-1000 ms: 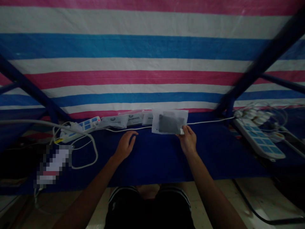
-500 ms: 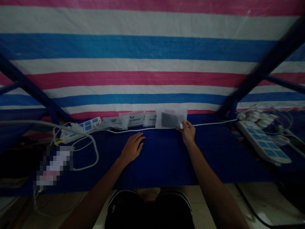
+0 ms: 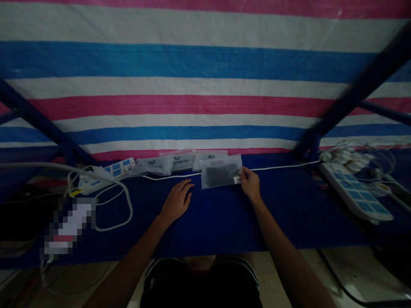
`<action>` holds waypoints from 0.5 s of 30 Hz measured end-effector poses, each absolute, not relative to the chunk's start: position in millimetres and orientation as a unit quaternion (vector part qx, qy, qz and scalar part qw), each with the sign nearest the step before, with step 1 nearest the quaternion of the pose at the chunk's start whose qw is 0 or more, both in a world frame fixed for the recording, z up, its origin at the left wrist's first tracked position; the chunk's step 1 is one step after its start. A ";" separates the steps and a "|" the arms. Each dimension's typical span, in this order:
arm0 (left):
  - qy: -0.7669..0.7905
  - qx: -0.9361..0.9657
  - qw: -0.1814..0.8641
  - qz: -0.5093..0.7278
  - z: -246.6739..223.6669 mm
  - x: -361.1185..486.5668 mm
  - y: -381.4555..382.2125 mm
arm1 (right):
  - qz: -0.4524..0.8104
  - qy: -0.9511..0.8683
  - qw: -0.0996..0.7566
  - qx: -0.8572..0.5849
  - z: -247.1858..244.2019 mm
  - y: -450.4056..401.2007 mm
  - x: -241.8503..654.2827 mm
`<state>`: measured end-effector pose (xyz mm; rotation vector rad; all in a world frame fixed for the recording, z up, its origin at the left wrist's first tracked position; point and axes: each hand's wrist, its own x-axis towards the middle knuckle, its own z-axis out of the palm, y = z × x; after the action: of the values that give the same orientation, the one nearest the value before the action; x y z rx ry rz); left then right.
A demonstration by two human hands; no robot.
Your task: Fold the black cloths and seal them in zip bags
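My right hand (image 3: pixel 250 184) gripping a frosted plastic pouch (image 3: pixel 221 174) by its right edge, pouch partly covering the white cable (image 3: pixel 180 176), my left hand (image 3: pixel 177 199) palm down, fingers loosely extended, this side of the cable, printed pouches (image 3: pixel 181 161) beyond it.

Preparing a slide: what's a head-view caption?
Right hand holds a frosted pouch by its edge; left hand palm-down nearby.

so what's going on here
Someone's right hand has a frosted bag by its right edge, with a dark item inside. The left hand is empty, fingers spread over the blue table. Three more bags stand in a row at the back, by the striped sheet.
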<state>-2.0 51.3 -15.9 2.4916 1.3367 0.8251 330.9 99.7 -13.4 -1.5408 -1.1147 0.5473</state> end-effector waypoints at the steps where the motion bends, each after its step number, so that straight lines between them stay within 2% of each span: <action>1: 0.456 0.834 0.101 0.293 -15.9 -2.3 50.8 | 0.237 -0.479 0.553 -0.640 -14.3 97.8 323.3; 8: 0.467 0.796 0.119 0.366 -11.1 -5.2 45.9 | 0.292 -0.542 0.544 -0.570 -24.5 87.9 255.2; 15: 0.487 0.761 0.055 0.425 -8.9 -9.7 44.6 | 0.295 -0.588 0.516 -0.549 -19.3 99.2 215.3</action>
<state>-9.7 44.6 -8.9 2.3094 1.4792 1.2899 215.3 99.2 -19.3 -1.3174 -1.4122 0.7076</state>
